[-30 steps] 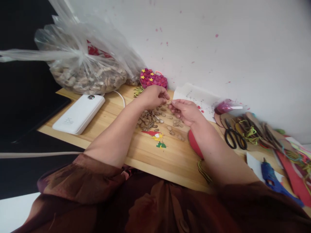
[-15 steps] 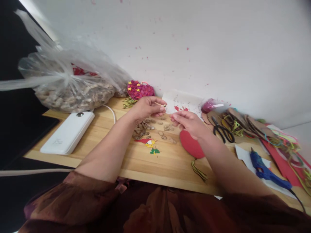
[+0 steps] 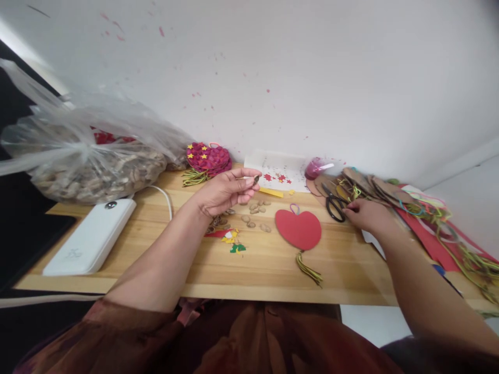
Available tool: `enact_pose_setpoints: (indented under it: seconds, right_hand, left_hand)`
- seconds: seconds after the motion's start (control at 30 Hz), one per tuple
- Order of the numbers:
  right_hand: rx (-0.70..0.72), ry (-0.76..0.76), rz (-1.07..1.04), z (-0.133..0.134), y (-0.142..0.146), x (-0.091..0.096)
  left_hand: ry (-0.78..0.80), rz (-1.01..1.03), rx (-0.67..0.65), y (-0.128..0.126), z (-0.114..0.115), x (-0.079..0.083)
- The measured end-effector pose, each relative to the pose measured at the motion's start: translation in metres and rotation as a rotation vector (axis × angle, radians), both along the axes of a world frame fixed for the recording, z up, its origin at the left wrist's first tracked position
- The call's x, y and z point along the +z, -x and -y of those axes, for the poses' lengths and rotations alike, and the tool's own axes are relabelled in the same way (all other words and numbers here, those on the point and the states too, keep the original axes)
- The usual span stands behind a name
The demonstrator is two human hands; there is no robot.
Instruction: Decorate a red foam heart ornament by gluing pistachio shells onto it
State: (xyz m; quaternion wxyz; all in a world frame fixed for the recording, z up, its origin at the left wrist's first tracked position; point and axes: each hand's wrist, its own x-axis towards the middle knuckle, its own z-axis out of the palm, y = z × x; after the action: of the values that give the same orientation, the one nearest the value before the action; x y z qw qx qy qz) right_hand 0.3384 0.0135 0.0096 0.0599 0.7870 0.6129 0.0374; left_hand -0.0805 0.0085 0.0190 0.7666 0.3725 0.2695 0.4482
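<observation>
Head view: left hand (image 3: pixel 230 192) pinched a small brown piece (image 3: pixel 256 179), right hand (image 3: pixel 362 212) curled by the scissors (image 3: pixel 334 209), grip unclear to me; likely tool-fetching, next move needed firm hold.

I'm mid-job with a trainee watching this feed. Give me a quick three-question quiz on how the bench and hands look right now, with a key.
1. Multiple choice. Which of these is the right hand nearest to?
A) the power bank
B) the scissors
C) the knotted plastic bag

2. True or false: the left hand holds a small dark piece at its fingertips.

3. Fill in the colour: the red stars lie on a ____ sheet near the wall.

Key: 1. B; 2. True; 3. white.
</observation>
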Motion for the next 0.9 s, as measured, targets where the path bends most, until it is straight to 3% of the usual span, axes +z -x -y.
enact_pose_setpoints:
  seconds: [0.27, 0.63, 0.83, 0.9]
  right_hand:
    - [-0.005, -0.048, -0.006, -0.005, 0.012, -0.008]
    - [-0.087, -0.083, -0.218, -0.003, 0.024, -0.003]
    - [-0.061, -0.245, -0.463, 0.021, 0.05, 0.007]
    - [0.016, -0.262, -0.721, 0.032, 0.074, 0.014]
  left_hand:
    - [-0.048, 0.005, -0.047, 0.002, 0.002, -0.001]
    - [-0.064, -0.123, 0.005, -0.003, 0.005, 0.005]
    - [-0.038, -0.214, 0.088, -0.012, 0.009, 0.005]
    - [-0.019, -0.237, 0.098, -0.016, 0.011, 0.005]
